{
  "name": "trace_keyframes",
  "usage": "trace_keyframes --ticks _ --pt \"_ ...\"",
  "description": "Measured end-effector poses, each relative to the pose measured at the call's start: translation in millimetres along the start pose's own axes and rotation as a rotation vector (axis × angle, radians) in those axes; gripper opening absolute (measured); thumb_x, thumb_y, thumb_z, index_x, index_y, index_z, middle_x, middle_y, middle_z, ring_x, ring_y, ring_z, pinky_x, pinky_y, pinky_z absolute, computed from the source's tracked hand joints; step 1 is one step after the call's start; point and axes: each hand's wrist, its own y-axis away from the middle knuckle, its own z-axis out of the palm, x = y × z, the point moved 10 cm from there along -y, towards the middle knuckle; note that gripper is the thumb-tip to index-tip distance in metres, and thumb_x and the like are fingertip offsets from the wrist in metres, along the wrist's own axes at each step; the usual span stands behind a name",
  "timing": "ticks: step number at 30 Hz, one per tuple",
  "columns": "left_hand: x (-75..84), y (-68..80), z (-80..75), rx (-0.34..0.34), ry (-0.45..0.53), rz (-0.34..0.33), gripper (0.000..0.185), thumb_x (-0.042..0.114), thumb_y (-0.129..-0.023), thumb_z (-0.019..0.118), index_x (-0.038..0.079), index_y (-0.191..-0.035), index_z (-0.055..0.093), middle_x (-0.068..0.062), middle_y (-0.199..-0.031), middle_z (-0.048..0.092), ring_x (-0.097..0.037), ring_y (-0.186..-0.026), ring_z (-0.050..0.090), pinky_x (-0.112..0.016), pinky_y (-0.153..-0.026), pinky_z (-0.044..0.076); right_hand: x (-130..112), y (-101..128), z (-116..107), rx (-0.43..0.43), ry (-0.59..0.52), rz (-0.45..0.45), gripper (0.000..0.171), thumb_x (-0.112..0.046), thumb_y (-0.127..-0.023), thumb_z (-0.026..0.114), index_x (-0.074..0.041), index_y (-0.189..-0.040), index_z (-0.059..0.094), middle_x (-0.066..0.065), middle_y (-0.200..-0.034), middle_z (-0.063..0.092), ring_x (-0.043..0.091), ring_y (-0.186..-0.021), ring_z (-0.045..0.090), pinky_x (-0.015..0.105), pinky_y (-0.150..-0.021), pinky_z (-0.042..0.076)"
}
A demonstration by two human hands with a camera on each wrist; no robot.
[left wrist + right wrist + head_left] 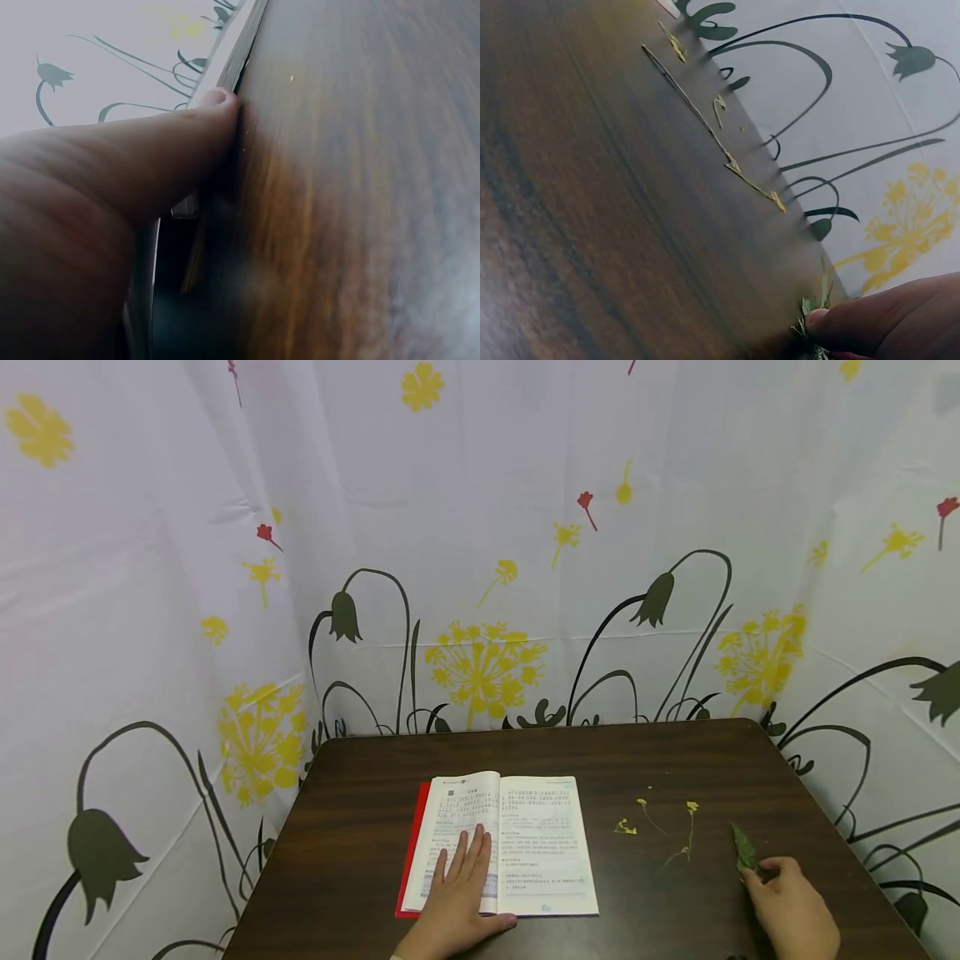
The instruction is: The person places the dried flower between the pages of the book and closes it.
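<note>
A dark wooden table (360,860) stands before a flowered curtain. The left hand (459,893) lies flat on the open book (525,835). At four o'clock, the right hand (791,906) pinches a green leaf (744,847); lift it gently, I think.

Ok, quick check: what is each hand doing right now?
Left hand: open, fingers flat, pressing on the open book.
Right hand: pinching the green leaf at its near end, on the table.
</note>
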Motion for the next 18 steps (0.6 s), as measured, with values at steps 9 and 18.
trace_keyframes --ticks 9,18 --pt "1.6 -4.0 1.2 0.063 -0.051 -0.016 0.132 0.083 -0.083 0.072 0.013 -0.177 0.012 -0.005 -0.186 0.004 -0.037 -0.173 0.006 -0.071 -0.133 0.006 -10 4 -12 0.166 -0.007 -0.081 0.043 -0.036 -0.102 0.071 0.000 -0.125 0.065 0.022 -0.113 0.063 0.037 -0.101 0.063 0.051 -0.075 0.051" --pt "-1.9 -7.0 4.0 0.059 -0.039 -0.009 0.133 0.084 -0.083 0.072 0.014 -0.177 0.010 -0.005 -0.186 0.004 -0.037 -0.173 0.005 -0.071 -0.133 0.005 -8 5 -13 0.163 0.037 -0.069 0.040 -0.035 -0.103 0.068 0.003 -0.114 0.070 0.024 -0.102 0.068 0.036 -0.088 0.067 0.050 -0.071 0.051"
